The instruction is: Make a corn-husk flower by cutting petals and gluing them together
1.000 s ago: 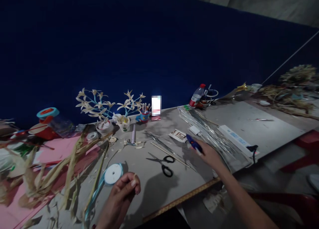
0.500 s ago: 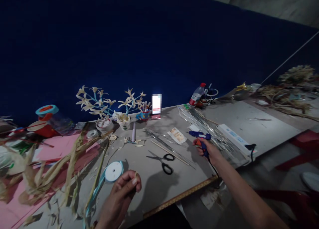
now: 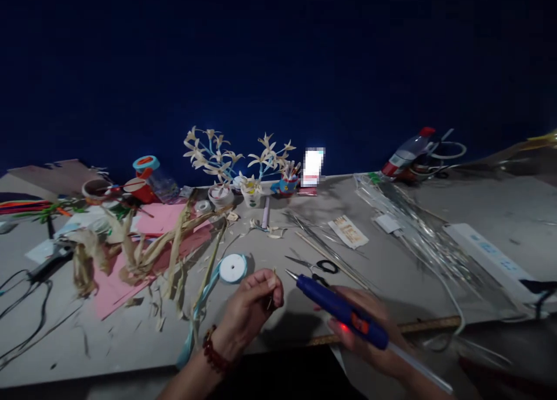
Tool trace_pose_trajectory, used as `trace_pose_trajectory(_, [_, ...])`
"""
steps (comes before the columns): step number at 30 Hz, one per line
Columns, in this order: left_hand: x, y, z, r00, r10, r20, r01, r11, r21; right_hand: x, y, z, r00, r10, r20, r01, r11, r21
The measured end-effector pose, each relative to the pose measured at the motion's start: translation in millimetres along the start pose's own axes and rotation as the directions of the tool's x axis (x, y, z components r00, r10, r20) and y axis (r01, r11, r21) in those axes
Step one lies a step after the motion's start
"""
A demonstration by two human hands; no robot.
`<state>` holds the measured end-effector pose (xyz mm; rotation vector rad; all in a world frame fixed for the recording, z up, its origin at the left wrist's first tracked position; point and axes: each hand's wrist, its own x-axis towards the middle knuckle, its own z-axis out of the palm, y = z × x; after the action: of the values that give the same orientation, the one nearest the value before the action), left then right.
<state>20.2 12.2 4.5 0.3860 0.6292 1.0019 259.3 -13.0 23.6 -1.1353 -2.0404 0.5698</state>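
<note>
L hand [image 3: 252,304] pinches a thin pale sliver [image 3: 274,274] btwn thumb & fingers — prob. dried husk, too small to be sure. R hand [image 3: 374,310] is wrapped round a hot-glue gun [image 3: 333,300], red light on, nozzle [image 3: 292,274] near the L fingertips. Scissors [image 3: 327,266] lie just past the R fingers, ribbon spool [image 3: 232,269] beside the L knuckles. Risk: if the gun's hot, a wrist slip or drip could burn L fingertips — loose pinch could drop the sliver.

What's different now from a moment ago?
The right hand has lifted the glue gun leftward, its nozzle now near the left hand. The view has swung left. The left hand still pinches a thin piece; scissors and spool lie where they were.
</note>
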Motion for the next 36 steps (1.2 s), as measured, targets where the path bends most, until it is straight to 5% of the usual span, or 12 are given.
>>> trace_pose_trajectory(6, [-6, 6, 3.1, 0.996, 0.048, -0.08, -0.048, 0.999, 0.006, 20, -21, 5, 0.993, -0.09, 0.076, 0.096, 0.993, -0.075])
trace_pose_trajectory(36, [-14, 7, 8.0, 0.995, 0.064, -0.073, -0.06, 0.997, 0.056, 18, -27, 6, 0.991, -0.121, 0.063, 0.13, 0.979, -0.154])
